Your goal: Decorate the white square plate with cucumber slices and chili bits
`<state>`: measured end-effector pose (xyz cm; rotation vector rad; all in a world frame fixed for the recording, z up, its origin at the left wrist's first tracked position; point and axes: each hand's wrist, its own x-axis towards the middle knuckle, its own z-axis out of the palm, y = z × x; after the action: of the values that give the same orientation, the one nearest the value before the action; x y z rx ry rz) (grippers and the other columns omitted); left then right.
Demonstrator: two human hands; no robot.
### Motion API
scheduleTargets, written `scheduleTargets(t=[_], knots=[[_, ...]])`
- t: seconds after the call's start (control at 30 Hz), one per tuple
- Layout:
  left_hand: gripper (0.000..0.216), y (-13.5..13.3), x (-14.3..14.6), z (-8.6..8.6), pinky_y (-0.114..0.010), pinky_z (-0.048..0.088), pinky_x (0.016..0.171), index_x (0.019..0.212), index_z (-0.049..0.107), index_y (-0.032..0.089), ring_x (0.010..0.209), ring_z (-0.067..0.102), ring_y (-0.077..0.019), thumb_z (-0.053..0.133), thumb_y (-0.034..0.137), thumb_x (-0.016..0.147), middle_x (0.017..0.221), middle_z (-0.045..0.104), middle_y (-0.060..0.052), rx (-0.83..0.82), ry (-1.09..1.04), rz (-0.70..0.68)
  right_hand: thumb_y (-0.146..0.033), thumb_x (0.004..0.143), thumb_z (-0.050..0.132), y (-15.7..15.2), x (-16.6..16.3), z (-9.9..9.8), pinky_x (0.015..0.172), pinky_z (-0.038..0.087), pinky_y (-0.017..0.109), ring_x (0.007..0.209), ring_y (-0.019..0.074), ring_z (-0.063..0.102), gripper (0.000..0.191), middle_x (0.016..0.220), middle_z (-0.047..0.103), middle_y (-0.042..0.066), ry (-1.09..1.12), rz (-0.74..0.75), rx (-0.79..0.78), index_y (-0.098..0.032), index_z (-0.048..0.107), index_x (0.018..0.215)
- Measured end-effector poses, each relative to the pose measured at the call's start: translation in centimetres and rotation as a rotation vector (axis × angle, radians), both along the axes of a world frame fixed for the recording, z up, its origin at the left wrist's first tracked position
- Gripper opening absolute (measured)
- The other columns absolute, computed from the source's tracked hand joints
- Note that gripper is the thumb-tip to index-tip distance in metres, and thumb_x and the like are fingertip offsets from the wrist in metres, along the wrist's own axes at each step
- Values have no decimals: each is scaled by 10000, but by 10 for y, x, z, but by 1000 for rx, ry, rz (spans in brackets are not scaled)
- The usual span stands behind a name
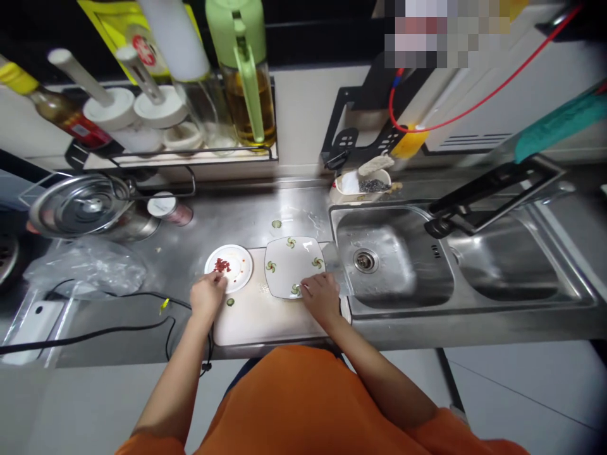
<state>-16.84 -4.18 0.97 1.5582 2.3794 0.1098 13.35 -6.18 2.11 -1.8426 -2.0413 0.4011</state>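
My left hand grips the near rim of a small round white plate that carries a little heap of chopped red bits. My right hand is curled at the near edge of a square white plate, fingertips touching a green cucumber garnish there. Three more green garnishes lie on that plate. Both plates rest on a pale cutting board on the steel counter. One cucumber slice lies on the board, another on the counter behind.
A double steel sink with a black faucet lies right of the board. A pot lid, a small jar and a clear plastic bag sit at the left. Black cables cross the counter. A rack of bottles hangs behind.
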Motion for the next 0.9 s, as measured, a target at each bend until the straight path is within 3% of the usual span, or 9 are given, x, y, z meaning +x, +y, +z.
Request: scheduleTargets(t=[0.33, 0.67, 0.8, 0.9], knots=[[296, 15, 9, -1, -303, 455, 812, 956, 704, 227, 903, 622, -225, 516, 332, 753, 1005, 686, -67, 0, -34, 25, -288, 848, 564, -6, -4, 4, 624, 174, 305, 934, 210, 424, 148, 796, 633, 35, -28, 9, -42, -231, 676, 770], [254, 9, 2, 8, -301, 450, 761, 831, 712, 211, 780, 623, -212, 528, 360, 740, 818, 700, -57, 82, -110, 49, -284, 840, 571, -4, 0, 4, 657, 216, 308, 932, 214, 435, 136, 803, 632, 36, -7, -10, -42, -230, 676, 771], [225, 3, 23, 17, -259, 459, 737, 819, 714, 205, 716, 608, -160, 557, 343, 737, 812, 702, -24, 196, -258, -9, -290, 833, 571, -2, 12, 4, 673, 244, 310, 929, 217, 451, 133, 816, 643, 38, -2, -64, -48, -233, 684, 793], [181, -2, 57, 17, -235, 465, 671, 795, 714, 201, 652, 587, -133, 573, 297, 734, 767, 694, -10, 219, -439, -152, -275, 818, 579, -2, 20, 2, 712, 283, 309, 899, 214, 475, 121, 801, 651, 37, 48, -84, -52, -222, 685, 792]])
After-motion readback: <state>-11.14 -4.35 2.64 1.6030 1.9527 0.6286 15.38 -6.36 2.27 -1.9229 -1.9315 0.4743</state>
